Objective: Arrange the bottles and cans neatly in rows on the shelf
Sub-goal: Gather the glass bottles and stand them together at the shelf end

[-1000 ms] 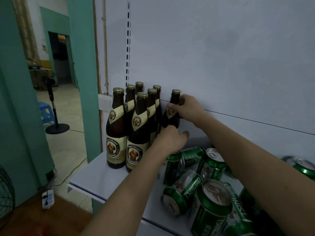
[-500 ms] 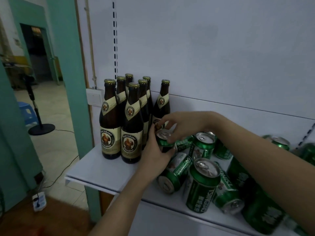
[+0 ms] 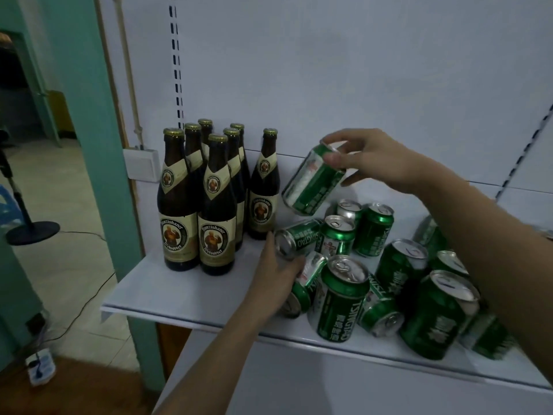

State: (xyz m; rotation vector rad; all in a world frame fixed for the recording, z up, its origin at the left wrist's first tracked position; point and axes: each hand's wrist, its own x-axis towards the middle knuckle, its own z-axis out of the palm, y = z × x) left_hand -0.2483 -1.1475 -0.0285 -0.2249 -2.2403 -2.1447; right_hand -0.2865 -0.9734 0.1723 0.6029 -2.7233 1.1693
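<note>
Several brown beer bottles (image 3: 216, 205) stand upright in rows at the left end of the white shelf (image 3: 185, 298). To their right lies a jumble of green cans (image 3: 341, 298), some upright, some on their sides. My right hand (image 3: 374, 158) grips the top of one green can (image 3: 312, 182) and holds it tilted in the air beside the rightmost bottle. My left hand (image 3: 276, 275) is curled around a can lying on its side (image 3: 302, 283) at the left edge of the pile, below another lying can (image 3: 294, 238).
The white back panel (image 3: 359, 70) of the shelf unit rises behind everything, with a slotted upright (image 3: 176, 55) at its left. A green door frame (image 3: 86, 130) and a fan stand (image 3: 30, 232) on the floor lie to the left.
My right hand has lifted a can out of the pile and raised it. My left hand has dropped from that can to a lower one lying on its side.
</note>
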